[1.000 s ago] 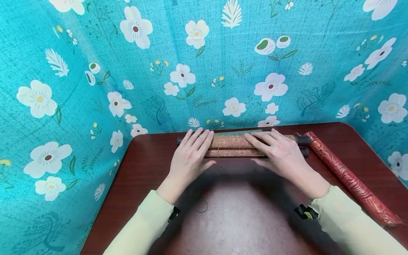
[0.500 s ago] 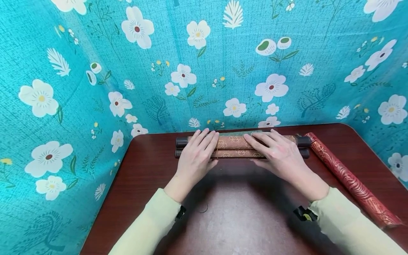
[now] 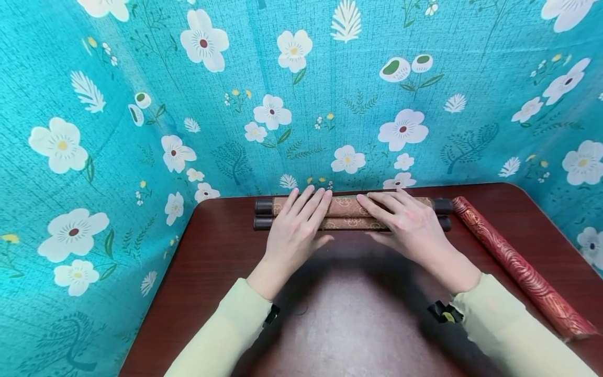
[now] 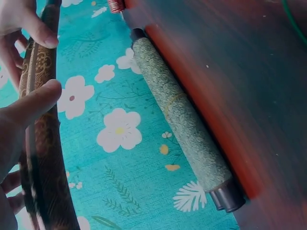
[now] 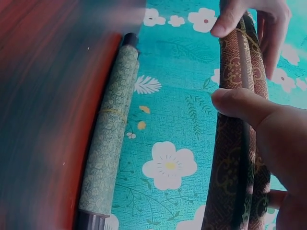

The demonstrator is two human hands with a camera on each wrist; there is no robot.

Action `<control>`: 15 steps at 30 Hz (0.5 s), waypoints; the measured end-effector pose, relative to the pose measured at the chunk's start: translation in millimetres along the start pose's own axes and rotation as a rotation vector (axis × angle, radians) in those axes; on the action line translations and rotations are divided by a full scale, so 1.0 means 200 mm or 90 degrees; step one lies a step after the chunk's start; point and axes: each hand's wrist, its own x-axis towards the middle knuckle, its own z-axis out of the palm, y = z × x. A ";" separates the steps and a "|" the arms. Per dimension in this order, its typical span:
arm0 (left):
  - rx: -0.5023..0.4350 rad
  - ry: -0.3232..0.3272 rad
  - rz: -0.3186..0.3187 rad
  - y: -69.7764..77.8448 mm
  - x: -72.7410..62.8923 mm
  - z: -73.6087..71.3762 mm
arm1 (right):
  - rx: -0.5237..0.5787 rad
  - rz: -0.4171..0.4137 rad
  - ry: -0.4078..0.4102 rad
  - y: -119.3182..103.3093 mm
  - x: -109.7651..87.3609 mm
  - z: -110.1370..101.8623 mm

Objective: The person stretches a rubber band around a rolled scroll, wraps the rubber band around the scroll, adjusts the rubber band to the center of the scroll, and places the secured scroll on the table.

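Observation:
A brown scroll (image 3: 346,205) with gold patterning and black end knobs is rolled from both ends into two rolls lying side by side. My left hand (image 3: 294,225) and right hand (image 3: 414,225) both grip it from above, thumbs on the near side and fingers over the far side. A thin yellow cord (image 5: 252,38) goes round it near my left hand. In the wrist views the brown scroll is apart from a green patterned scroll (image 4: 177,112), also with dark knobs, lying by the table edge. The brown scroll hides the green one in the head view.
A red scroll (image 3: 523,267) with gold swirls lies slantwise on the right side of the dark red table (image 3: 212,272). Behind the table's far edge hangs a turquoise flowered cloth (image 3: 306,131). A thin dark loop (image 3: 303,309) lies on the tabletop.
My left hand has slid right along the brown scroll. The scroll has shifted slightly left and now covers the green strip that showed behind it. My right hand has moved slightly left.

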 end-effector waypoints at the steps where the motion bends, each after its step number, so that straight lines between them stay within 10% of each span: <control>1: 0.002 -0.003 -0.001 0.00 -0.01 0.00 | 0.000 0.000 -0.002 0.00 -0.01 0.00; 15: 0.025 -0.001 -0.011 -0.01 -0.02 0.02 | 0.008 -0.007 -0.020 -0.01 0.00 -0.03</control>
